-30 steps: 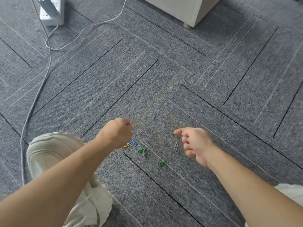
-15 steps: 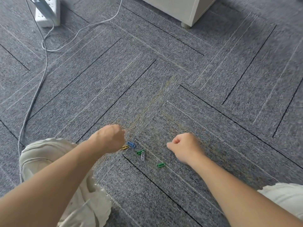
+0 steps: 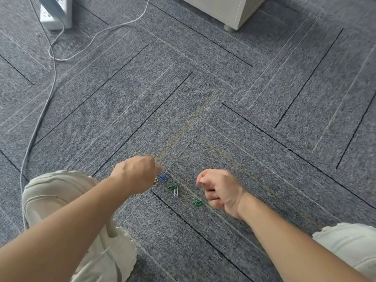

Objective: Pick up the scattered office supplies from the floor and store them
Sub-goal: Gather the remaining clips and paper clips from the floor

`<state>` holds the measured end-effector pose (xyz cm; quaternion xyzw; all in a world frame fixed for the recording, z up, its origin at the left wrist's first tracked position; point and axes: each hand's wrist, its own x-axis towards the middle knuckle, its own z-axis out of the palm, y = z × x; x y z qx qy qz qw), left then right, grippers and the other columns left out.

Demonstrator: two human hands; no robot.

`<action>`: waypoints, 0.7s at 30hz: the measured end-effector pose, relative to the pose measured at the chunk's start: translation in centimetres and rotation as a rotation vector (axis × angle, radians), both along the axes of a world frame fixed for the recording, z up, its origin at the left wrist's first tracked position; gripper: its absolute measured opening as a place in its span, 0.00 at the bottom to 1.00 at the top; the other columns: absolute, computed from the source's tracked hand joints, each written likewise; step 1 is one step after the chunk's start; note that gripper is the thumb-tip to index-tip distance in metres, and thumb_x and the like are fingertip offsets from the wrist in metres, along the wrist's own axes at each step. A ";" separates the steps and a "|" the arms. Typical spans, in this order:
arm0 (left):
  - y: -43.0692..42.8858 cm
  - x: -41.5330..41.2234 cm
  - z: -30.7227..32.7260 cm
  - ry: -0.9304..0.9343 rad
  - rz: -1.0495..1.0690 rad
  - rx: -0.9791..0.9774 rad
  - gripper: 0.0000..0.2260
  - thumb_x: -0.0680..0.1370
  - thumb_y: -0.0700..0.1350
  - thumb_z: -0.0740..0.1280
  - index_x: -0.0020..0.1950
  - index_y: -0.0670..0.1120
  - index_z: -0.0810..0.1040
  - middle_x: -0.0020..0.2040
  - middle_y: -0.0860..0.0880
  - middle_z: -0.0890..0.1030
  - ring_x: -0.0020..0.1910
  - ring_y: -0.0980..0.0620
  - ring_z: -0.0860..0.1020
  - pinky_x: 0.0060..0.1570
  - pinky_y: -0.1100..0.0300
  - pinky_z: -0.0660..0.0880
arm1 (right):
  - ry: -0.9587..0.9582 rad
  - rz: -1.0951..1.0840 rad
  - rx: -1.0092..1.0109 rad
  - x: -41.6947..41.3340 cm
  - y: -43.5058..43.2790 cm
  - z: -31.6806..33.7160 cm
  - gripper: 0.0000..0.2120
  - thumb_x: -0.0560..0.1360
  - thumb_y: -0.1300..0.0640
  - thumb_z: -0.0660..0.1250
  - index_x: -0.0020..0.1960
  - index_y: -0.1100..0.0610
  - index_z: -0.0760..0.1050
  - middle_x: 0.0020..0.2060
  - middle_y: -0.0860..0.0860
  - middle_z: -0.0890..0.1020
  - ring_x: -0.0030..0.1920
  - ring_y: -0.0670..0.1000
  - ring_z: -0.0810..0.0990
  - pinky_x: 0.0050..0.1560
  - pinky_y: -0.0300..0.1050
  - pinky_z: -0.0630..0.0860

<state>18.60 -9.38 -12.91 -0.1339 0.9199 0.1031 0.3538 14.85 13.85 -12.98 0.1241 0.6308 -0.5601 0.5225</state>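
Five paper clips lie flat on the grey carpet floor (image 3: 244, 231) in a loose line running from 10 o'clock to 4 o'clock. At the 10 o'clock end, the yellow clip (image 3: 155, 180) is mostly hidden by the left hand (image 3: 135, 174). The blue clip (image 3: 162, 177) lies just beside it at 2 o'clock. The first green clip (image 3: 173, 187) sits near the blue one, at its 4 o'clock. The white clip (image 3: 176, 191) seems to touch this green one and points 12 to 6. The second green clip (image 3: 198, 203) lies apart at the 4 o'clock end.
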 end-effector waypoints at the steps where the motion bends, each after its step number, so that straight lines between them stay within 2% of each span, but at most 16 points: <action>1: 0.1 0.1 -0.1 -0.015 -0.016 -0.025 0.19 0.82 0.61 0.55 0.51 0.45 0.72 0.41 0.49 0.78 0.36 0.54 0.78 0.36 0.59 0.76 | 0.153 0.199 0.116 0.0 0.0 -0.1 0.07 0.76 0.55 0.66 0.41 0.57 0.75 0.31 0.50 0.72 0.28 0.47 0.66 0.26 0.39 0.66; 3: 0.4 0.3 0.0 -0.037 -0.061 -0.066 0.19 0.80 0.61 0.60 0.57 0.45 0.69 0.43 0.50 0.77 0.37 0.55 0.78 0.39 0.60 0.78 | 0.412 0.610 0.353 0.2 -0.2 -0.2 0.12 0.73 0.45 0.72 0.45 0.53 0.76 0.35 0.46 0.77 0.32 0.45 0.72 0.35 0.41 0.73; 4: 0.5 0.4 0.1 -0.051 -0.089 -0.088 0.21 0.79 0.61 0.62 0.59 0.45 0.69 0.44 0.50 0.77 0.38 0.55 0.78 0.39 0.61 0.78 | 0.502 0.754 0.446 0.4 -0.5 -0.1 0.13 0.72 0.43 0.73 0.47 0.51 0.76 0.38 0.45 0.77 0.36 0.45 0.74 0.40 0.42 0.75; 6: 0.7 0.4 0.2 -0.073 -0.118 -0.124 0.22 0.78 0.60 0.64 0.61 0.44 0.69 0.44 0.51 0.77 0.38 0.56 0.77 0.38 0.63 0.75 | 0.659 0.904 0.577 0.8 -1.1 0.0 0.15 0.71 0.42 0.73 0.49 0.50 0.74 0.41 0.46 0.78 0.42 0.47 0.78 0.48 0.47 0.79; 9: 0.9 0.3 0.3 -0.065 -0.075 -0.120 0.20 0.77 0.57 0.67 0.60 0.44 0.73 0.43 0.51 0.78 0.36 0.57 0.78 0.36 0.64 0.76 | 0.788 0.956 0.642 1.1 -1.7 -0.3 0.15 0.71 0.44 0.73 0.50 0.52 0.75 0.42 0.49 0.81 0.44 0.51 0.80 0.50 0.51 0.80; 14: 1.1 0.5 0.0 -0.034 0.034 -0.049 0.11 0.78 0.50 0.69 0.52 0.43 0.80 0.40 0.50 0.82 0.34 0.55 0.81 0.34 0.62 0.79 | 0.849 1.055 0.648 1.0 -2.2 0.1 0.11 0.76 0.49 0.71 0.52 0.55 0.77 0.43 0.51 0.82 0.45 0.53 0.81 0.51 0.53 0.81; 17: 0.7 0.8 -0.1 -0.077 -0.001 0.017 0.09 0.80 0.48 0.67 0.50 0.43 0.80 0.39 0.51 0.82 0.30 0.58 0.77 0.27 0.68 0.72 | 0.911 1.098 0.639 1.4 -2.3 -0.1 0.02 0.80 0.57 0.67 0.51 0.56 0.77 0.42 0.51 0.81 0.43 0.52 0.81 0.49 0.52 0.81; 19: 0.6 0.9 -0.1 -0.109 -0.015 0.070 0.09 0.81 0.46 0.64 0.46 0.42 0.78 0.36 0.52 0.78 0.27 0.58 0.72 0.24 0.70 0.66 | 0.921 1.117 0.640 1.7 -2.2 -0.2 0.03 0.80 0.60 0.64 0.51 0.56 0.77 0.41 0.51 0.80 0.42 0.52 0.81 0.49 0.50 0.81; 21: 0.8 0.9 0.1 -0.101 0.045 0.142 0.13 0.81 0.44 0.62 0.38 0.42 0.74 0.30 0.52 0.72 0.23 0.58 0.65 0.21 0.70 0.61 | 0.904 1.104 0.632 1.7 -2.0 -0.3 0.04 0.80 0.61 0.63 0.51 0.56 0.77 0.42 0.51 0.80 0.42 0.52 0.80 0.50 0.50 0.81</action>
